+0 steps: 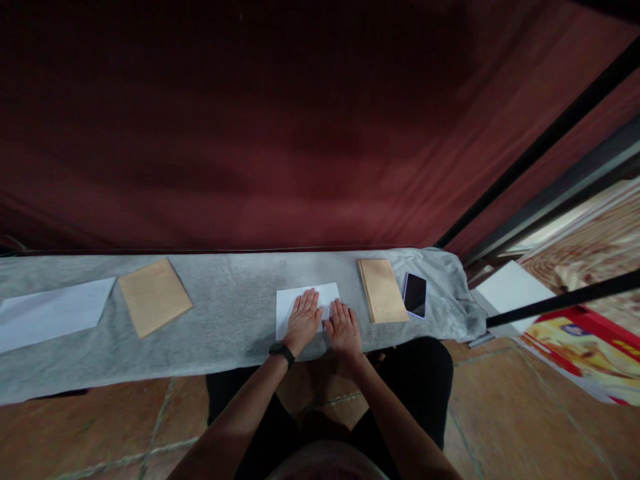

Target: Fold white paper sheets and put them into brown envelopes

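A white sheet of paper (pixel 286 305), which looks folded, lies on the grey cloth in front of me. My left hand (pixel 304 319) rests flat on its middle, fingers stretched out and pointing away from me. Beside it, my right hand (pixel 344 328) lies flat over the paper's right edge, fingers extended. The two thumbs are close together. Part of the paper is hidden under both hands. To the right sits a stack of brown envelopes (pixel 384 291), apart from my right hand.
A phone (pixel 415 295) lies right of the envelopes. Further left are another brown envelope (pixel 155 297) and white paper sheets (pixel 55 313). Grey cloth (pixel 235 300) covers the narrow bench, with a dark red panel (pixel 280 167) behind it. A printed box (pixel 590 347) stands at right.
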### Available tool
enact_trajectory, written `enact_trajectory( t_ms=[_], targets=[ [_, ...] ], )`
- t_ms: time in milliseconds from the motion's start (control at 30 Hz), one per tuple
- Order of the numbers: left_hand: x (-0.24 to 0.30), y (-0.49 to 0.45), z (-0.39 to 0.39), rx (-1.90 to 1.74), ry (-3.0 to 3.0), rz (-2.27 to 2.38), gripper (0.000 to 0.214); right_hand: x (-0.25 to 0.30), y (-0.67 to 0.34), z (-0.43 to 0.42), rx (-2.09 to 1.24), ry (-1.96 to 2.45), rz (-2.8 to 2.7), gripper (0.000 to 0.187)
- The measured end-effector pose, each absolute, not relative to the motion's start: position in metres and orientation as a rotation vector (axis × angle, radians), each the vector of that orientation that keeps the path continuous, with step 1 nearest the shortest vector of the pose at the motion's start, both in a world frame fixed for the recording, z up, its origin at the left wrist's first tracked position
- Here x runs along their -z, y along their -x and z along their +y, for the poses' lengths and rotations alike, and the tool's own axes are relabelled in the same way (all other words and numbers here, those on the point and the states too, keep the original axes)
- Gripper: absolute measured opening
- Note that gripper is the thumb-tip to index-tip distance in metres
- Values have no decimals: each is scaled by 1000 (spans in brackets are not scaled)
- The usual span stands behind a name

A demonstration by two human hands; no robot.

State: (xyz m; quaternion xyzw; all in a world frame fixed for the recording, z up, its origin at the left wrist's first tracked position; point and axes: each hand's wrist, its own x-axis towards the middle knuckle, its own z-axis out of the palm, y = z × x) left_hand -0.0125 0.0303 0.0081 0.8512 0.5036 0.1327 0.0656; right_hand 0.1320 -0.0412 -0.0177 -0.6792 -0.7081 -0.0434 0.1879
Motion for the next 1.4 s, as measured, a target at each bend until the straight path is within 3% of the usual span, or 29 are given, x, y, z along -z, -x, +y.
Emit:
enact_trajectory(
  t_ms=[433, 1167, 1400],
  targets=[
    [9, 53, 43, -398, -2633, 1601, 55, -1, -103, 17, -49, 1705, -2170, 44],
    [7, 68, 33, -457, -2508, 1881, 66, 15, -137, 19, 152, 1951, -1904, 52],
    [3, 21, 26, -382, -2616, 1546, 55, 15, -137, 20, 112, 1991, -1925, 53]
  ],
)
